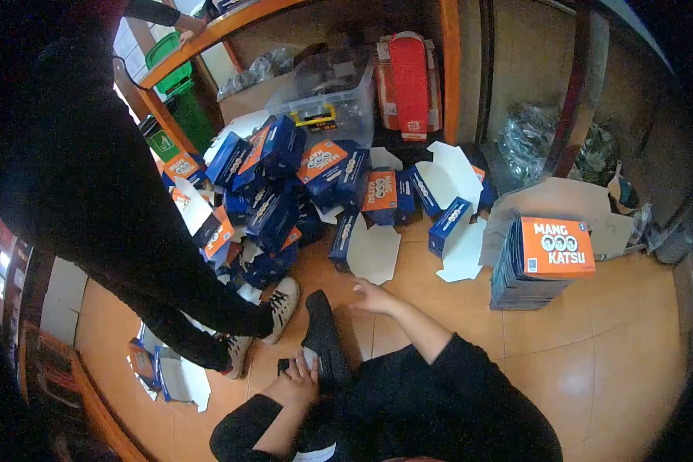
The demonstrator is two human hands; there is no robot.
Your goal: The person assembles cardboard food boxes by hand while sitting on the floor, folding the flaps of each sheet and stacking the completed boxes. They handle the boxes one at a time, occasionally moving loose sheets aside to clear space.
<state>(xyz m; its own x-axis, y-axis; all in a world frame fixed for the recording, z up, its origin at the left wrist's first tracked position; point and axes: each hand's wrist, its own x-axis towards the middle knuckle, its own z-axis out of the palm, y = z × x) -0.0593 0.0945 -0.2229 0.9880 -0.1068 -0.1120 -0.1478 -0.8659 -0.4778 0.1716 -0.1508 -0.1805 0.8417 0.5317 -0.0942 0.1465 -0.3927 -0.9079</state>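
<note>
My left hand (298,383) rests on my lower leg near the ankle, its fingers spread and holding nothing visible. My right hand (373,297) reaches out over the tiled floor with fingers apart and nothing in it. Nearest to it is a blue carton (345,240) with its white flap (373,254) folded out. Beyond lie a second open carton (450,224) and a heap of blue and orange cartons (269,212). To the right stands a tall stack of flattened cartons (543,258), its orange top printed "MANG KATSU".
Another person in dark trousers (154,223) stands at the left, white shoes (282,309) close to my foot. An open carton (179,373) lies behind them. At the back are a clear plastic bin (346,115), a red object (409,85) and a wooden frame post (451,69).
</note>
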